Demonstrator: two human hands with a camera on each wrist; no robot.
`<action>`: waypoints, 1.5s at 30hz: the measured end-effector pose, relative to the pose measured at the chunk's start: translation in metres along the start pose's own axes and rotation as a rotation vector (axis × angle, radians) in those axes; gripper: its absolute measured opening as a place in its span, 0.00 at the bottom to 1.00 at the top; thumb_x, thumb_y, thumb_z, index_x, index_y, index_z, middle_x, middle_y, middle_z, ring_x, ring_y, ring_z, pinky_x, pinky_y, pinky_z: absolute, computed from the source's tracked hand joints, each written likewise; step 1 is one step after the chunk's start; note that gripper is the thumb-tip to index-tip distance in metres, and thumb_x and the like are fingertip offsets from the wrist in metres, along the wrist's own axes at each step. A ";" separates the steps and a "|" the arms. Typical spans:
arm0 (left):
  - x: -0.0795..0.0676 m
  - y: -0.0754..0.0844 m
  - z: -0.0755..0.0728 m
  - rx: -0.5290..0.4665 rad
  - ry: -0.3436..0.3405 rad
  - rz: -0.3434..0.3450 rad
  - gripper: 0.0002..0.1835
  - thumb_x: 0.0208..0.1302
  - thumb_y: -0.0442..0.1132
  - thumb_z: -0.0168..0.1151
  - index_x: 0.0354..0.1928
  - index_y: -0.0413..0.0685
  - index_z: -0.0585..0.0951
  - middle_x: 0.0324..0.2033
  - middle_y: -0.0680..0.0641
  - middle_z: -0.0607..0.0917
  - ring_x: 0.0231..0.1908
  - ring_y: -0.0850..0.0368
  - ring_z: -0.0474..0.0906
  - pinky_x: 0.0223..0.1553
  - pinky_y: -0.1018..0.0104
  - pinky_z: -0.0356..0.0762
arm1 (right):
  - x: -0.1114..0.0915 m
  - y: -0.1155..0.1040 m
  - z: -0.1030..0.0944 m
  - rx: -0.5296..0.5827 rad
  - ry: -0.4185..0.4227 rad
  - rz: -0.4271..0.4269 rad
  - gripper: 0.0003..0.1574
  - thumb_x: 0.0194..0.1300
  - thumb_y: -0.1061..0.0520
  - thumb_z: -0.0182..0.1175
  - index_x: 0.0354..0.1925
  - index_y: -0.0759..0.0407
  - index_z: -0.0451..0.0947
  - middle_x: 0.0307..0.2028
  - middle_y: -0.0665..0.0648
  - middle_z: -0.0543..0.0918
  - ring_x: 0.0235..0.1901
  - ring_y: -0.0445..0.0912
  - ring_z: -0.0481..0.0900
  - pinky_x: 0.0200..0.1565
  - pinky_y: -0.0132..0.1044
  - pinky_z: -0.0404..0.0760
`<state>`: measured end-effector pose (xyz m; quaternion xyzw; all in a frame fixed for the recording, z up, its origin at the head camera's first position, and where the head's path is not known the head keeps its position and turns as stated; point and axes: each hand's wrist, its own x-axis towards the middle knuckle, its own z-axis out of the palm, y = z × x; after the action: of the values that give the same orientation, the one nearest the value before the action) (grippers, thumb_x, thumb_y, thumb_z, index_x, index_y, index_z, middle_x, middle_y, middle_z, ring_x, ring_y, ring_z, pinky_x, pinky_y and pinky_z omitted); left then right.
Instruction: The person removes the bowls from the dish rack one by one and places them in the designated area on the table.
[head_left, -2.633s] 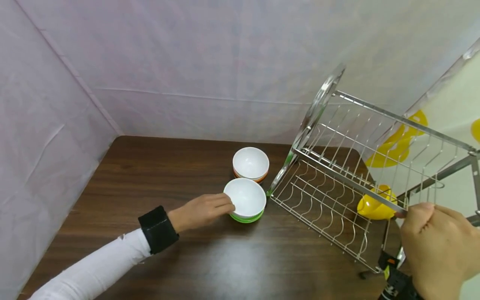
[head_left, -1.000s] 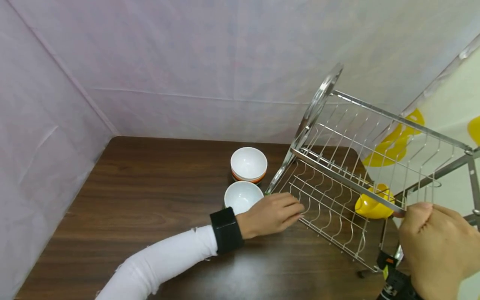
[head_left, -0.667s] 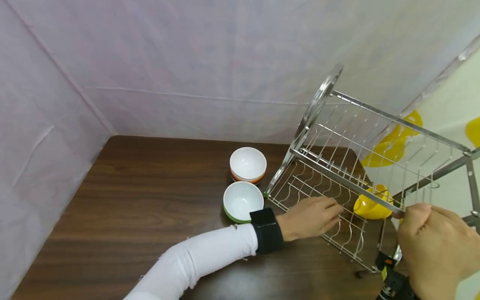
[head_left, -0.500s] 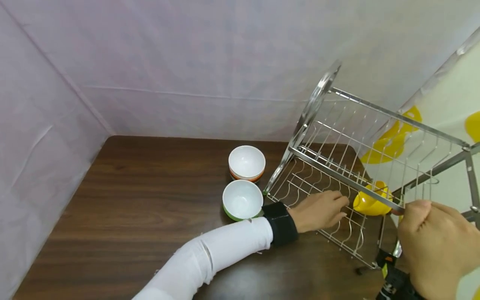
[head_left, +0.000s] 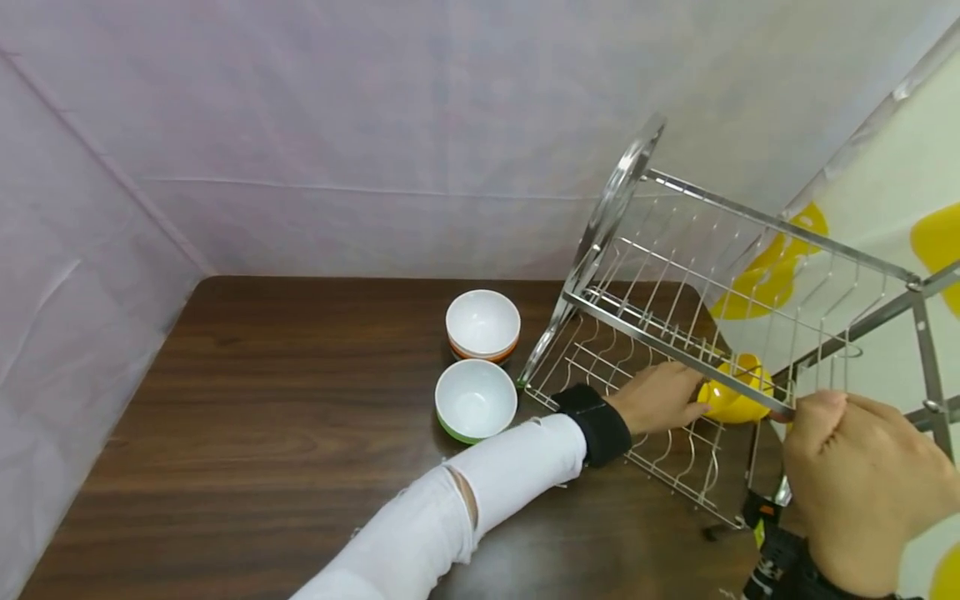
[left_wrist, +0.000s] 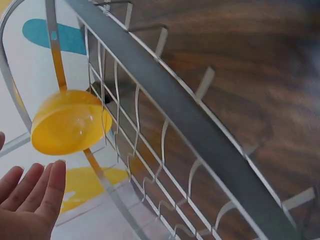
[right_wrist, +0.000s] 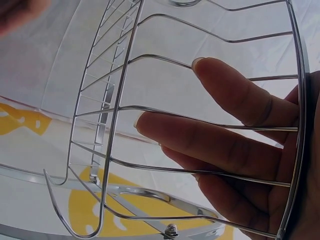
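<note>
A yellow bowl [head_left: 731, 400] rests tilted on the lower tier at the right end of a metal dish rack [head_left: 637, 332]. My left hand [head_left: 663, 396] reaches under the upper tier, beside this bowl. In the left wrist view, the fingers of the left hand [left_wrist: 32, 200] are extended just short of the yellow bowl's [left_wrist: 70, 127] rim. My right hand [head_left: 870, 475] grips the rack's upper-tier front rail near its right end. The right wrist view has the right hand's [right_wrist: 240, 145] fingers passing under and between the upper tier's wires.
Left of the rack, a green-sided white bowl [head_left: 476, 400] stands in front of an orange-banded bowl stack [head_left: 482, 323]. The brown table [head_left: 285, 400] meets fabric walls [head_left: 337, 125] behind. The rack's upper tier overhangs the left hand.
My left hand has left the rim of the front bowl and moved right, into the rack's lower tier up to the yellow bowl. The right hand keeps its hold on the rack.
</note>
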<state>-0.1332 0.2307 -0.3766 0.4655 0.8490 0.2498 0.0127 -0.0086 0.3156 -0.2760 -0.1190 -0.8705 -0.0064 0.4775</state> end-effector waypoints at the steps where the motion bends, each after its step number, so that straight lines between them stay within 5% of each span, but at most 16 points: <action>1: 0.002 0.001 0.001 -0.026 -0.001 -0.006 0.14 0.67 0.49 0.59 0.49 0.51 0.78 0.34 0.58 0.77 0.34 0.69 0.73 0.34 0.82 0.69 | 0.000 0.000 -0.001 0.001 -0.005 0.000 0.35 0.64 0.51 0.36 0.02 0.60 0.59 0.27 0.67 0.83 0.16 0.65 0.67 0.16 0.41 0.46; 5: 0.006 0.001 0.011 -0.145 -0.002 -0.051 0.16 0.66 0.48 0.61 0.50 0.49 0.79 0.37 0.57 0.79 0.34 0.70 0.73 0.34 0.85 0.66 | 0.000 -0.002 -0.007 -0.003 -0.136 0.011 0.34 0.66 0.52 0.35 0.05 0.60 0.65 0.30 0.66 0.83 0.19 0.65 0.71 0.14 0.44 0.52; 9: 0.008 0.001 0.023 -0.210 0.008 -0.115 0.23 0.65 0.48 0.62 0.60 0.51 0.76 0.48 0.55 0.81 0.43 0.69 0.75 0.43 0.85 0.66 | -0.005 -0.005 -0.005 0.002 -0.118 0.015 0.33 0.65 0.52 0.35 0.05 0.58 0.63 0.26 0.66 0.81 0.15 0.62 0.66 0.13 0.43 0.50; 10: 0.008 0.001 0.025 -0.218 0.016 -0.122 0.23 0.64 0.48 0.63 0.60 0.51 0.76 0.48 0.55 0.82 0.44 0.69 0.75 0.44 0.85 0.66 | -0.007 -0.005 -0.002 0.007 -0.042 0.002 0.33 0.64 0.52 0.36 0.03 0.56 0.58 0.23 0.65 0.80 0.11 0.60 0.62 0.14 0.39 0.44; 20: 0.020 0.014 0.036 -0.605 0.066 -0.280 0.21 0.59 0.42 0.69 0.55 0.50 0.79 0.42 0.56 0.84 0.38 0.72 0.77 0.34 0.87 0.67 | -0.008 -0.007 -0.001 0.031 -0.008 -0.021 0.33 0.63 0.52 0.37 0.03 0.60 0.64 0.26 0.65 0.84 0.14 0.62 0.69 0.13 0.39 0.46; 26: 0.025 0.021 0.043 -0.641 0.023 -0.343 0.26 0.58 0.42 0.69 0.59 0.51 0.77 0.46 0.55 0.84 0.42 0.70 0.78 0.36 0.85 0.69 | -0.004 -0.008 0.001 0.022 0.048 -0.032 0.33 0.62 0.53 0.37 0.02 0.58 0.59 0.22 0.65 0.81 0.09 0.59 0.63 0.13 0.38 0.42; 32: 0.026 0.024 0.050 -0.724 -0.005 -0.412 0.19 0.58 0.39 0.70 0.52 0.46 0.79 0.42 0.54 0.85 0.36 0.68 0.78 0.32 0.82 0.70 | -0.003 -0.008 0.001 0.014 0.056 -0.023 0.33 0.62 0.52 0.38 0.02 0.58 0.59 0.20 0.64 0.81 0.08 0.58 0.61 0.14 0.38 0.42; 40: 0.034 0.026 0.052 -0.685 0.088 -0.434 0.13 0.56 0.37 0.71 0.43 0.43 0.83 0.33 0.53 0.86 0.31 0.68 0.78 0.29 0.84 0.68 | 0.000 -0.005 0.001 0.013 0.069 -0.032 0.33 0.61 0.53 0.37 0.01 0.58 0.59 0.21 0.65 0.81 0.08 0.59 0.61 0.14 0.38 0.42; 45: 0.037 0.029 0.054 -0.787 0.152 -0.474 0.11 0.55 0.32 0.70 0.41 0.43 0.82 0.31 0.50 0.85 0.28 0.66 0.78 0.26 0.82 0.70 | 0.000 -0.002 -0.001 0.001 0.044 -0.029 0.33 0.62 0.53 0.37 0.02 0.59 0.61 0.22 0.65 0.82 0.10 0.59 0.64 0.14 0.39 0.43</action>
<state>-0.1175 0.2947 -0.4032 0.1988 0.7711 0.5766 0.1826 -0.0087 0.3133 -0.2751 -0.1060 -0.8614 -0.0154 0.4966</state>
